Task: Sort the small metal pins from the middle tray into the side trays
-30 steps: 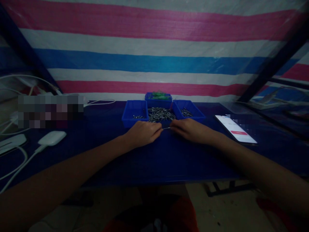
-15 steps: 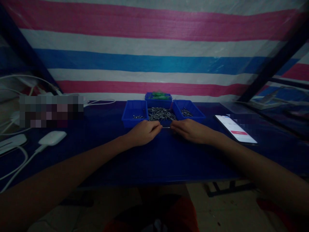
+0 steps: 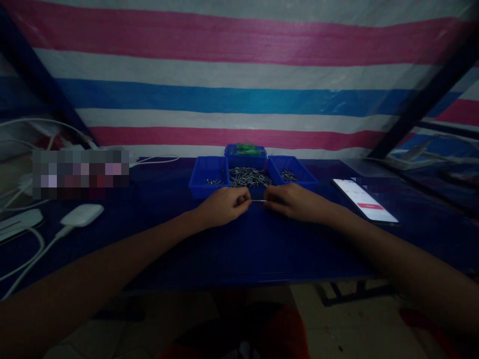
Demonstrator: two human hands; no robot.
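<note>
My left hand (image 3: pixel 226 205) and my right hand (image 3: pixel 290 200) face each other over the blue table, fingers closed. A thin metal rod (image 3: pixel 258 200) spans the small gap between them, one end pinched in each hand. Just behind my hands lies a pile of small metal pins (image 3: pixel 249 176). A blue bin (image 3: pixel 199 172) with a few metal pieces stands left of the pile. Another blue bin (image 3: pixel 304 174) with metal pieces is at its right. Behind the pile, a third blue bin (image 3: pixel 245 160) holds green items.
A lit phone (image 3: pixel 364 201) lies on the table (image 3: pixel 258 249) at the right. White cables and a white charger (image 3: pixel 82 215) are at the left. A striped sheet (image 3: pixel 224 99) hangs behind the table. A blue frame post (image 3: pixel 422 99) slants at the right.
Both hands keep nearly the same place, with the rod still between them. Their fingers have shifted slightly, and the rod appears a little lower in the view.
</note>
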